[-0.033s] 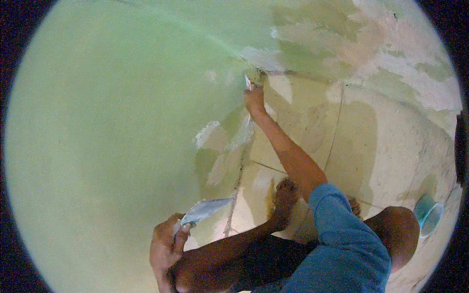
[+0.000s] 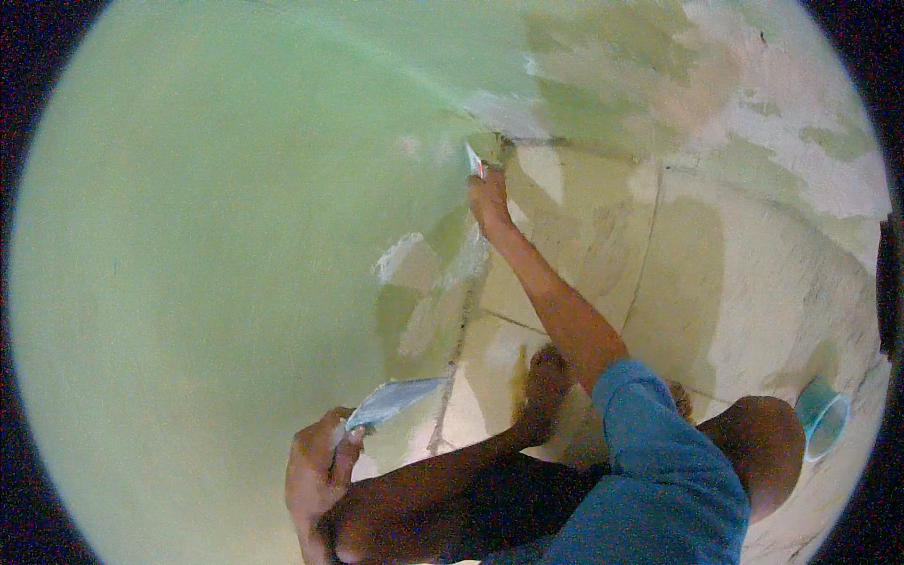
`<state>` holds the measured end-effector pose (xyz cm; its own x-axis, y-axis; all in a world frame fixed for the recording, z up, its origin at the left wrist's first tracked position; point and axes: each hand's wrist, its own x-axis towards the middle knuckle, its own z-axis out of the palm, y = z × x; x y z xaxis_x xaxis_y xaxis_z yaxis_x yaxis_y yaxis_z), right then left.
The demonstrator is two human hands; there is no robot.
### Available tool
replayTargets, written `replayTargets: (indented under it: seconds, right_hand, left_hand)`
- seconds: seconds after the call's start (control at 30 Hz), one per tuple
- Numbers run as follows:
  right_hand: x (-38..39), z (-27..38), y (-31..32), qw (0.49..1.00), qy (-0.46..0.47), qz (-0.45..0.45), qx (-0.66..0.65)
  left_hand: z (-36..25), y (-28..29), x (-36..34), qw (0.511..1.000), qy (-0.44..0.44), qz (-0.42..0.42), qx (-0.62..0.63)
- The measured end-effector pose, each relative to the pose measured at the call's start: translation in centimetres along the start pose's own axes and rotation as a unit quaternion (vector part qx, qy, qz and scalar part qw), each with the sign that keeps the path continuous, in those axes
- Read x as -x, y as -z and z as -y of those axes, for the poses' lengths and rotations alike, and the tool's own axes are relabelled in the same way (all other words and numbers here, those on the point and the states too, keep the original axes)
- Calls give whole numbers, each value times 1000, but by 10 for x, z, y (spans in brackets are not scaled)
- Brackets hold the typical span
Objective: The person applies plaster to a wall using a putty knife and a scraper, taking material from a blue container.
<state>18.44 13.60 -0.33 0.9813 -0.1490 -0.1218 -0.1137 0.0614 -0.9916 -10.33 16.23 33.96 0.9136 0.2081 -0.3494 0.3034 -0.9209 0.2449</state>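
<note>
My left hand (image 2: 320,466) is closed on the handle end of a wide, flat blade (image 2: 395,402), which looks like a putty knife with pale filler on it. It is held near my bent knee, beside the green wall (image 2: 207,264). My right arm stretches forward, and my right hand (image 2: 490,200) grips a small putty knife (image 2: 473,160) low on the wall near the corner. Its light blade points up and left against the green surface; the handle is mostly hidden by my fingers. Pale filler patches (image 2: 405,259) show on the wall below and left of that hand.
A teal plastic bucket (image 2: 824,424) stands on the tiled floor (image 2: 603,226) at the right, past my other knee (image 2: 758,452). My bare foot (image 2: 548,377) is on the floor close to the wall's base. Another wall (image 2: 753,104) with whitish patches is at the far right.
The small putty knife in my right hand has tilted and shifted slightly left. My left hand and its blade have moved only a little, and both grips are unchanged.
</note>
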Motion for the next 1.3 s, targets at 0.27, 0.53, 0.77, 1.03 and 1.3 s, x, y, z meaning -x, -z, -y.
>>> replayTargets:
  seconds: [0.27,0.53,0.77,1.03,1.3]
  right_hand:
    - [81,33,37,933,282,219,40]
    - [46,-17,171,985,103,141,-5]
    - [67,84,200,849,-94,300,-425]
    - [99,39,191,904,-128,330,-241]
    - [89,34,207,982,-41,174,-60]
  left_hand:
    - [-4,7,-9,998,0,-51,-44]
    - [-12,8,-34,970,-4,-128,208]
    - [8,-27,-62,992,-42,-83,87]
    - [35,-171,-112,932,-64,107,339]
    - [57,-205,-112,900,-125,86,408]
